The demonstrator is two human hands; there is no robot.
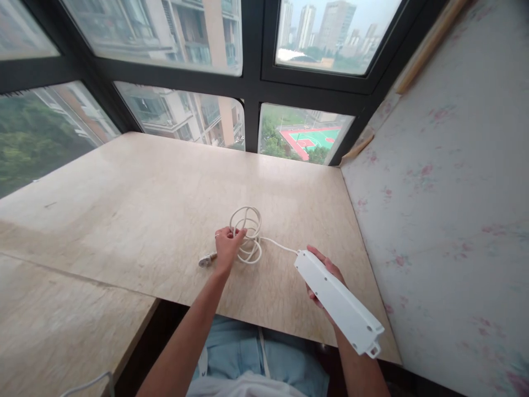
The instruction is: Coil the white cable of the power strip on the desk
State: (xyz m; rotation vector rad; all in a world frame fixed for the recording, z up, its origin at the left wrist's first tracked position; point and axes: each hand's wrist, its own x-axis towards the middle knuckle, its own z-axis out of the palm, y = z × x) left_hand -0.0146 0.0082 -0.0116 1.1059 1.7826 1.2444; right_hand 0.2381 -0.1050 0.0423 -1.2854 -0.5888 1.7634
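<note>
A white power strip [336,298] is held up over the front right of the sill, its screwed underside facing me. Around its far half wraps my right hand [328,270], the fingers partly hidden behind the casing. From the strip's far end a white cord [278,242] runs left into a loose coil [253,214]. My left hand [230,242] is closed on the coil's left side, pinching the loops between thumb and fingers. The cord's plug [206,259] hangs or lies just left of that wrist; I cannot tell which.
The marble-patterned sill [136,204] stretches left and back to dark-framed windows [253,71]. A flower-papered wall [446,209] bounds the right side. At the lower left is another marble surface [66,325], with a thin pale cable [88,381] at its edge.
</note>
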